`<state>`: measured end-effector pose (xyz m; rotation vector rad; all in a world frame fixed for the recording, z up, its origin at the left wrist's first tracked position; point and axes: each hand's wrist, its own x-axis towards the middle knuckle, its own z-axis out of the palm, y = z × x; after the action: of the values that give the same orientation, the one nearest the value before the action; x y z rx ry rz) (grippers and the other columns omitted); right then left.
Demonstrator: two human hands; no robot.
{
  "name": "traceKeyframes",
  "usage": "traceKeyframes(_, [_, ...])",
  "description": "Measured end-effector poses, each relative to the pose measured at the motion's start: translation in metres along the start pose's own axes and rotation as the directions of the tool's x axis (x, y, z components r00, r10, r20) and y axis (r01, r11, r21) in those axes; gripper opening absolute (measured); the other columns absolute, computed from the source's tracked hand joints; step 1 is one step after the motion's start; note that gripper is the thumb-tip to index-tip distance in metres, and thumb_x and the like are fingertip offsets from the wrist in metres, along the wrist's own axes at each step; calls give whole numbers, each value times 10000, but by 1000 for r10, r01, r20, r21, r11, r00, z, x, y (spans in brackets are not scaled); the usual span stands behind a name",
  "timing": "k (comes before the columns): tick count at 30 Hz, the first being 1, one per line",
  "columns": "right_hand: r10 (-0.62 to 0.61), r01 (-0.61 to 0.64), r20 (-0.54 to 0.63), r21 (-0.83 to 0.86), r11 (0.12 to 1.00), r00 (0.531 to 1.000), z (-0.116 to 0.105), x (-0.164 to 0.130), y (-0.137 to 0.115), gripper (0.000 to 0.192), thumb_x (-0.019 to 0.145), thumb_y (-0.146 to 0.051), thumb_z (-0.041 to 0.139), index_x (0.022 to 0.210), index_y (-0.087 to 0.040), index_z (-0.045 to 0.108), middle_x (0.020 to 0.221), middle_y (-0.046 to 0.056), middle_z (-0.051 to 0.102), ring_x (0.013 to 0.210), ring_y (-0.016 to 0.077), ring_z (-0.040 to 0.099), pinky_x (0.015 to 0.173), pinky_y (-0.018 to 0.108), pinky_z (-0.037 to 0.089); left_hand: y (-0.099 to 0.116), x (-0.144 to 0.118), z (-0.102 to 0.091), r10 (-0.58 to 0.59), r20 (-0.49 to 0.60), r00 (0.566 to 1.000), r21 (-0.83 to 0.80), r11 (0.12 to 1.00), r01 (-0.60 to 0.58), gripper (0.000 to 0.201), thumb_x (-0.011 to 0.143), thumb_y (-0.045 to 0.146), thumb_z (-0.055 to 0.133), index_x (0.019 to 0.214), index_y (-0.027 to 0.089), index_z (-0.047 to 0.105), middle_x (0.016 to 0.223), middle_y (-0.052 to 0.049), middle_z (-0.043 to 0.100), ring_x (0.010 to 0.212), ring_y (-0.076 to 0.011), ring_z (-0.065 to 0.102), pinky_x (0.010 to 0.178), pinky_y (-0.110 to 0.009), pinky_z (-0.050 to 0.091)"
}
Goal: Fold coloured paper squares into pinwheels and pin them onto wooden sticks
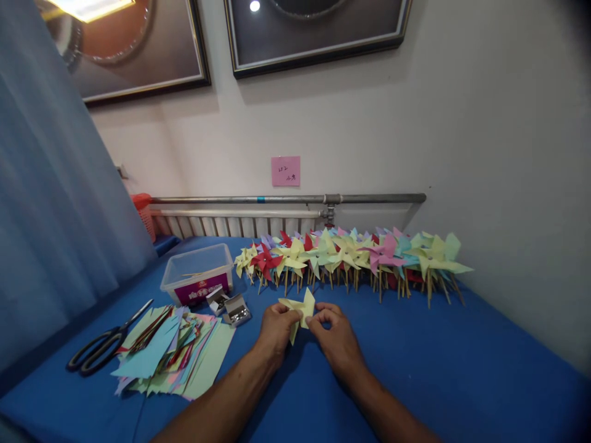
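Note:
Pale yellow paper, folded into a pinwheel (308, 306), is held up over the blue cloth between both hands. My left hand (277, 326) is closed on its left side, the thumb pressed near the centre. At the right edge, my right hand (335, 335) pinches with thumb and forefinger against the paper. Whether a pin sits between those fingertips is too small to tell. No stick shows on this pinwheel. Behind the hands stand rows of finished pinwheels (341, 255) on wooden sticks, in yellow, red, pink, green and blue.
To the left lie a pile of coloured paper (207, 357), black-handled scissors (108, 344) and two small boxes, one box of metal pins (237, 311). A clear plastic tub (198, 264) holds thin sticks. A radiator (235, 226) and pipe run along the wall; a curtain (55, 184) hangs left.

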<state>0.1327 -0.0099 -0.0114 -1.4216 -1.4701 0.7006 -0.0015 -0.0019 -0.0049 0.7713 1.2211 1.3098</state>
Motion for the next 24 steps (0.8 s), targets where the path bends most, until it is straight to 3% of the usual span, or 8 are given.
traceKeyframes(9, [-93,93,15,-67,993,996,-3,-4,-8,214,775,-337,643,584,-244,622,1157,121,667,1168,308,564,1011,421,408,2,0,2,28,-2,1000,48,998,-28,241,540,224,786,525,172,551,433,50,498,403,-72,389,441,-226,262])
traceKeyframes(19, [-162,170,192,-23,985,968,-15,3,-8,222,767,-338,641,576,-239,588,1123,86,679,1184,283,554,1017,390,393,3,-3,0,-2,109,994,-29,1000,5,215,498,222,806,576,144,621,496,11,579,442,-85,452,480,-236,322])
traceKeyframes(24, [-157,160,208,6,987,965,-16,4,-8,228,754,-332,638,554,-241,577,1031,76,702,1202,287,558,1020,395,402,3,-3,-1,-4,99,995,-14,1000,6,217,499,208,817,574,145,624,491,9,583,440,-90,462,478,-235,328])
